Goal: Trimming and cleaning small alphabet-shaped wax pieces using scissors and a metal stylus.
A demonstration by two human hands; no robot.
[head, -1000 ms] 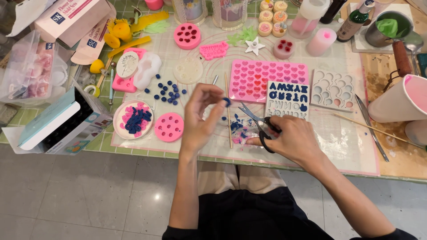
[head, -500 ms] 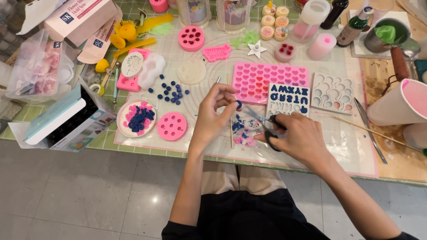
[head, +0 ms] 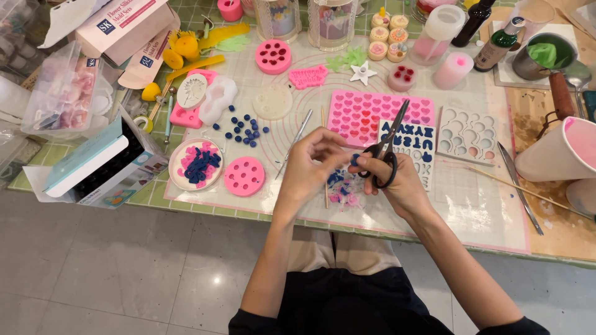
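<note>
A translucent gridded mat covers my worktop (head: 496, 211), glossy under a crowd of soft silicone moulds. My right hand (head: 397, 183) is closed around the black loop handles of the scissors (head: 386, 146), their slim metal blades tilted up and away over the pink heart mould (head: 372, 111). My left hand (head: 307, 167) is narrow, fingertips pinched on a tiny dark blue piece (head: 354, 160) just beside the scissors. Below them lie small blue and pink scraps (head: 344, 189). Round blue beads (head: 243, 129) dot the mat to the left.

Bright, even light; soft shadows fall just below the hands (head: 347, 167). Sharp focus, edges slightly bent.
</note>
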